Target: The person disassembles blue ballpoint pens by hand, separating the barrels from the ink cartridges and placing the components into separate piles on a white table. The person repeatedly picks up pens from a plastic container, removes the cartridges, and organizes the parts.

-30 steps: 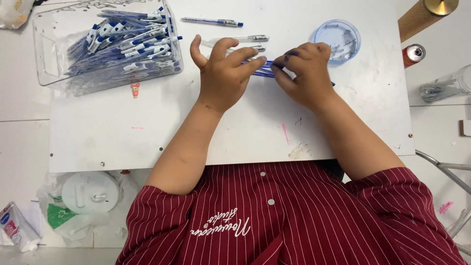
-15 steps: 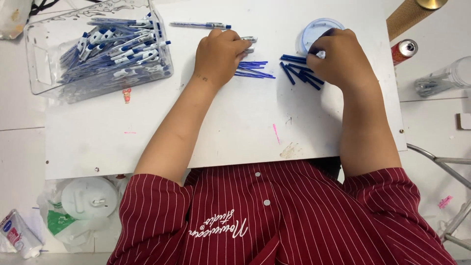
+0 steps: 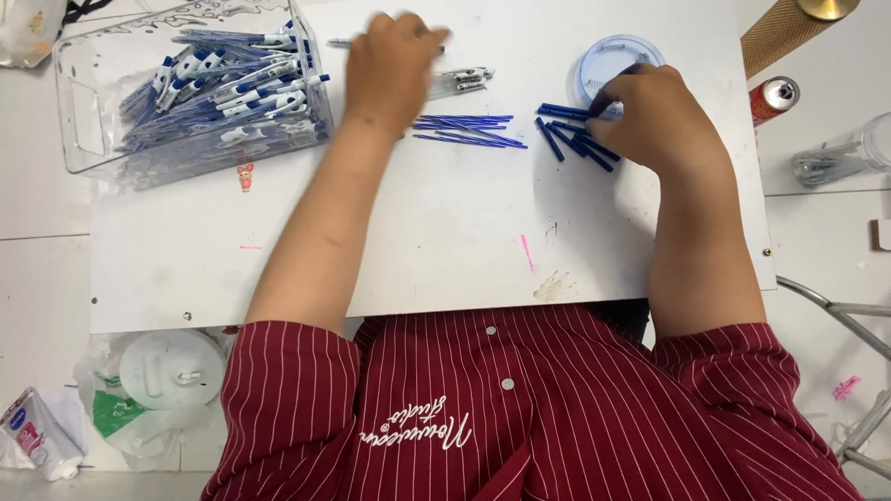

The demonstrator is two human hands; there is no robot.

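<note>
Here, right hand [image 3: 664, 121] curling over pile of short dark-blue pen caps [image 3: 571, 137], fingertips pinching among them, grip on single piece not discernible. Left hand [image 3: 394, 65] blurring, reaching past thin blue refills [image 3: 469, 130] toward clear pen barrels [image 3: 461, 81]; open or closed, cannot tell. Refills lying just left of caps, parts seemingly sorted by kind for easy picking. Clear bin [image 3: 79, 139] of assembled pens sitting well left of refills. Round blue lid [image 3: 603, 60] lying just behind caps. All resting on white board [image 3: 418, 241].
</note>
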